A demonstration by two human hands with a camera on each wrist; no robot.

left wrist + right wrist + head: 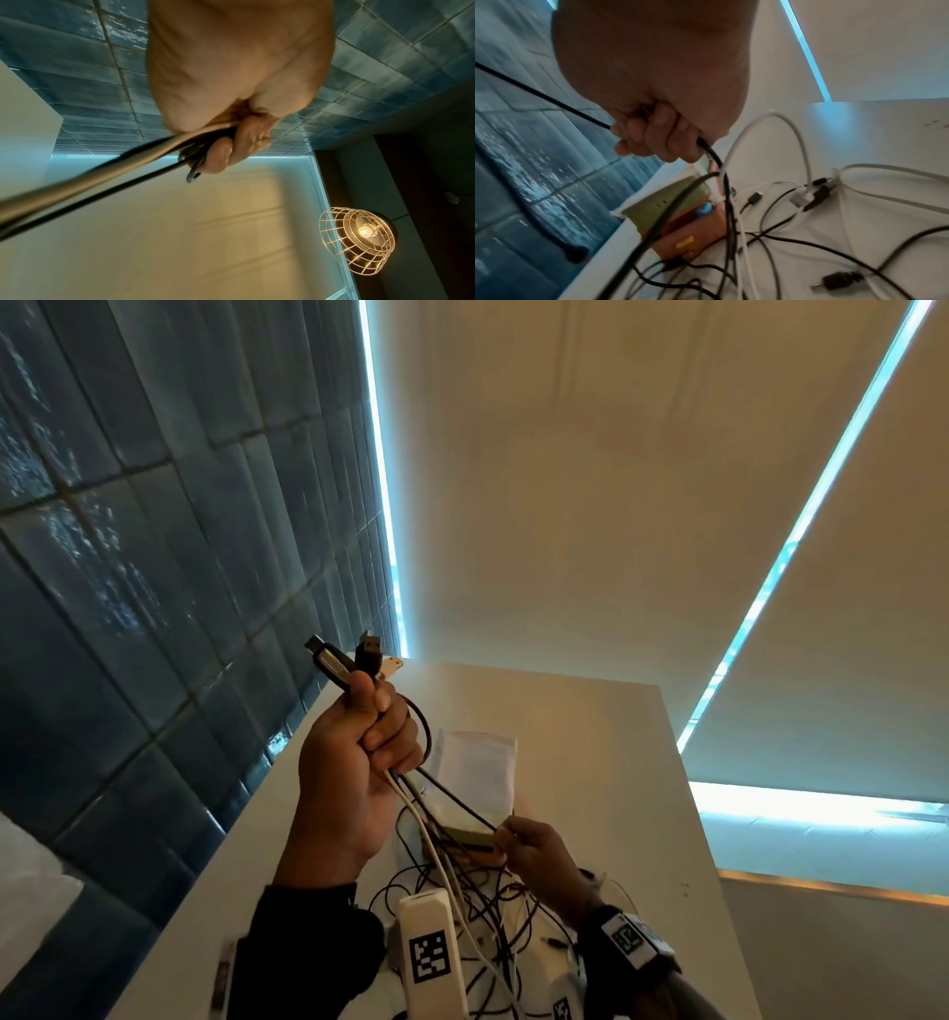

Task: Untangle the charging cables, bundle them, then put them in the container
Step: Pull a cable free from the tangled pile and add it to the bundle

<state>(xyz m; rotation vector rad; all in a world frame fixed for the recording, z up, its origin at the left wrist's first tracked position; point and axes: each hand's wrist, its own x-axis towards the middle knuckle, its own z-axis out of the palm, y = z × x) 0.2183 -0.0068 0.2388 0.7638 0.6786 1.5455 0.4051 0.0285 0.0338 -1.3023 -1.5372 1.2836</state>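
Left hand (354,757) fists the plug ends up high, right hand (534,852) pinches one black cable (457,796) lower right, stretched between them above the tangle (488,916) on the counter (616,762).

The left hand (354,762) is hovering above the table (606,762), gripping cable ends (359,654) that are sticking up past its fingers. The right hand (539,855) is sitting lower and to the right, pinching one cable (457,793). The container (475,788) is standing on the table behind the tangle (488,916), near the tiled wall (154,557) at left.
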